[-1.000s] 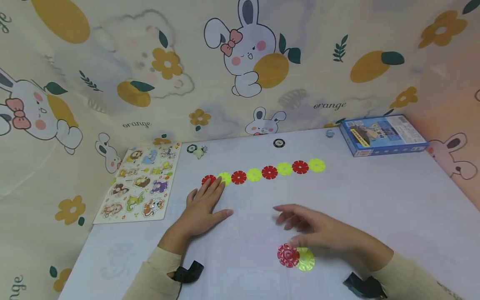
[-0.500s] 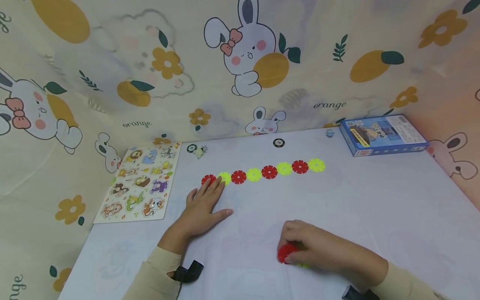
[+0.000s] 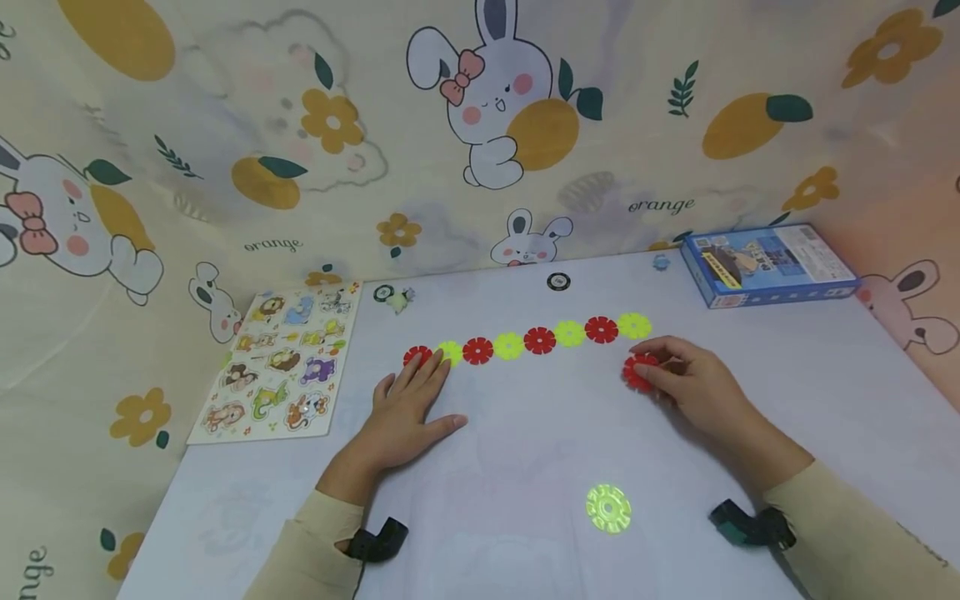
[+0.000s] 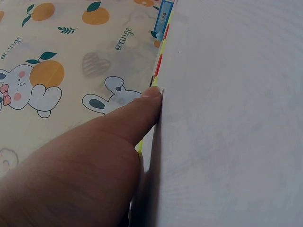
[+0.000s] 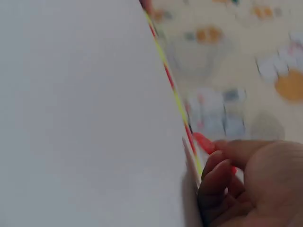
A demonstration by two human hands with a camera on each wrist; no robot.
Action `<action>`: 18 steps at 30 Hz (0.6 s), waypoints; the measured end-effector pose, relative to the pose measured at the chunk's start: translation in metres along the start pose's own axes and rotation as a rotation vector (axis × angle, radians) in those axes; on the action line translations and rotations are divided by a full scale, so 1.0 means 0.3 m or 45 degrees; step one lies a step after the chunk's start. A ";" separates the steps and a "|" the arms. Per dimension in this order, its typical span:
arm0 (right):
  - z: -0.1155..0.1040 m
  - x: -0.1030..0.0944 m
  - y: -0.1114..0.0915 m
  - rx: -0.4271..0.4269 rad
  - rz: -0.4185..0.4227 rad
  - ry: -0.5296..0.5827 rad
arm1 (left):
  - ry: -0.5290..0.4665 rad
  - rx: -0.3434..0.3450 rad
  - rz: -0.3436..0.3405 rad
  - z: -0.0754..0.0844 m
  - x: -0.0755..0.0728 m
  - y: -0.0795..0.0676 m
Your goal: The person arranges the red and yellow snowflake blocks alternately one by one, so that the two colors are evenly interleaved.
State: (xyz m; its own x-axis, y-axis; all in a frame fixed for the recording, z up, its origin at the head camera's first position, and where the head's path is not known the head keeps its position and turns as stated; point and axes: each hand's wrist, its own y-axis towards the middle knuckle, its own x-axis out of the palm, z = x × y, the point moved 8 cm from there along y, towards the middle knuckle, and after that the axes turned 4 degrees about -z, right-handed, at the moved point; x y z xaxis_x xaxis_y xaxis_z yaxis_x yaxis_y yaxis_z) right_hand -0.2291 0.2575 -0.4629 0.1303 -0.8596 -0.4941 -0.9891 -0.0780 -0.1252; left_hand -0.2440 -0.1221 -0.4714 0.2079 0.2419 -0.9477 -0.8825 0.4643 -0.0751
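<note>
My right hand (image 3: 693,379) pinches a red notched plastic disc (image 3: 636,372) between thumb and fingers, just below the right end of a row of discs. That row alternates red and yellow-green, ending on the right with a yellow-green disc (image 3: 634,326). In the right wrist view the held red disc (image 5: 203,143) shows between thumb and fingers. My left hand (image 3: 408,421) lies flat with straight fingers, its fingertips on the leftmost red disc (image 3: 417,357) and beside the yellow-green one (image 3: 451,352). A single yellow-green disc (image 3: 608,509) lies nearer the front of the table.
On the left lies an animal puzzle board (image 3: 281,367). Behind the row are a small black-and-white round piece (image 3: 558,282), another round piece (image 3: 383,293) beside a small greenish figure (image 3: 398,302), and a tiny blue figure (image 3: 661,262). A blue box (image 3: 771,265) sits at back right.
My right hand came down on the two front discs, took the red one and carried it up and right to the row's end. My left hand stayed in place.
</note>
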 end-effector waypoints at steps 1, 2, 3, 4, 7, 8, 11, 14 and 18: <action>0.021 -0.035 0.015 0.034 0.030 0.001 | 0.001 0.000 0.000 -0.001 0.000 0.000; 0.042 -0.071 0.028 0.070 0.064 0.004 | 0.004 -0.002 -0.001 -0.002 -0.001 0.001; 0.062 -0.104 0.038 0.111 0.101 0.025 | 0.006 -0.004 -0.002 -0.003 -0.001 0.001; 0.081 -0.133 0.045 0.152 0.130 0.051 | 0.007 -0.006 -0.003 -0.003 -0.001 0.001; 0.113 -0.193 0.059 0.206 0.182 0.034 | 0.008 -0.006 -0.005 -0.003 -0.001 0.002; 0.116 -0.203 0.060 0.209 0.186 0.018 | 0.006 -0.008 -0.006 -0.002 -0.001 0.002; 0.095 -0.210 0.056 0.153 0.160 -0.136 | -0.001 -0.006 -0.005 0.000 0.000 0.002; 0.059 -0.192 0.047 0.081 0.098 -0.381 | -0.008 -0.005 -0.003 0.001 0.001 0.000; 0.035 -0.149 0.044 0.036 -0.039 -0.714 | -0.011 0.001 -0.001 0.002 -0.002 0.003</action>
State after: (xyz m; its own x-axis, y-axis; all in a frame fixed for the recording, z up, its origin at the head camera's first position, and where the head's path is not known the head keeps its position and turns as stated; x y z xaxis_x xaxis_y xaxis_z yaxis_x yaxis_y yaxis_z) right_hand -0.2474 0.3002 -0.4516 0.1834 -0.4564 -0.8707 -0.9830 -0.0784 -0.1660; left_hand -0.2445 -0.1213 -0.4708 0.2124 0.2490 -0.9449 -0.8820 0.4651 -0.0757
